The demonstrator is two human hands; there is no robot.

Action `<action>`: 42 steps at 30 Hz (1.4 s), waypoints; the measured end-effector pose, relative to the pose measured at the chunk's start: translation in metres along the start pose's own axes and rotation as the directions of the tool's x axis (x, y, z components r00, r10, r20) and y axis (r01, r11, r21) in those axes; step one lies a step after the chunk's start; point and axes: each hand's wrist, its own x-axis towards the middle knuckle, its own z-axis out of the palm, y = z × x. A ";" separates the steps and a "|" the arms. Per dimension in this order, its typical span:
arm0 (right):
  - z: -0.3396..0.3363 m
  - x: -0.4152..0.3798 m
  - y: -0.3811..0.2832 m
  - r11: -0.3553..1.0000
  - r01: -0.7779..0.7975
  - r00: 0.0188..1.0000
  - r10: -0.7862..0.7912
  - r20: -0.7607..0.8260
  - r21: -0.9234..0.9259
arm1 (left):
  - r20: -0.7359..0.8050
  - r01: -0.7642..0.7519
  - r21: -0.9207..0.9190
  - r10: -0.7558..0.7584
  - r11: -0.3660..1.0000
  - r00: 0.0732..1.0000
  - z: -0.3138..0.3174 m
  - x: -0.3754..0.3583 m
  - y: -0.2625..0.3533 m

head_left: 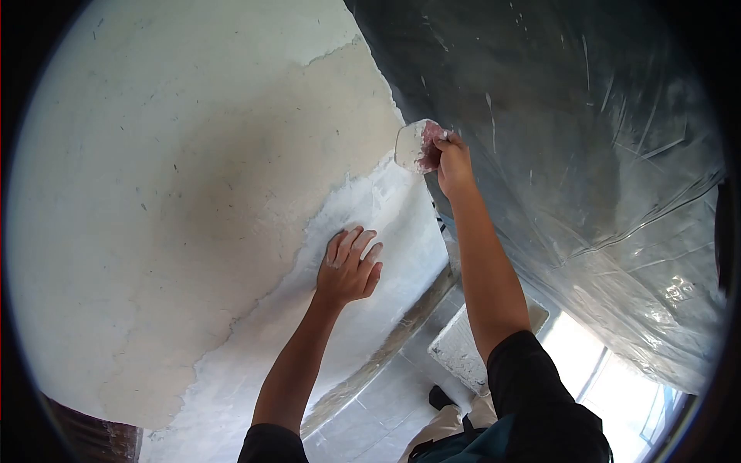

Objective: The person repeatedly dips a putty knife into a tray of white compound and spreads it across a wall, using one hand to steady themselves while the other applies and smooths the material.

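Observation:
My right hand (452, 163) grips a reddish putty scraper (429, 146) smeared with white plaster. The scraper is at the upper right edge of the wall, where fresh white plaster meets the older beige surface. My left hand (351, 266) rests against the wall lower down, over the white plaster (386, 231). Its fingers are apart and slightly bent, with white smears on them, and they hold nothing. A ragged line divides the bright white plaster from the beige wall (231, 177).
Dark plastic sheeting (587, 139) hangs to the right of the wall's edge. On the tiled floor (378, 401) stands a plaster-stained tray (461, 349), partly behind my right arm. Bright light falls in at the lower right. My shoe (440, 397) shows near the tray.

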 end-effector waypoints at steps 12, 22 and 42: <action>-0.126 -0.067 0.024 0.977 -0.215 0.965 0.213 -0.155 0.004 | 0.095 0.228 -0.288 -0.210 0.930 0.973 0.050 -0.035 0.064; -0.263 -0.155 0.031 0.838 -0.461 0.859 0.339 -0.384 -0.292 | 0.392 0.494 -0.420 -0.338 0.761 0.855 0.126 -0.088 0.186; -0.432 -0.394 0.061 0.571 -0.758 0.606 0.438 -0.664 -0.315 | 0.646 0.689 -0.433 -0.333 0.580 0.687 0.165 -0.155 0.364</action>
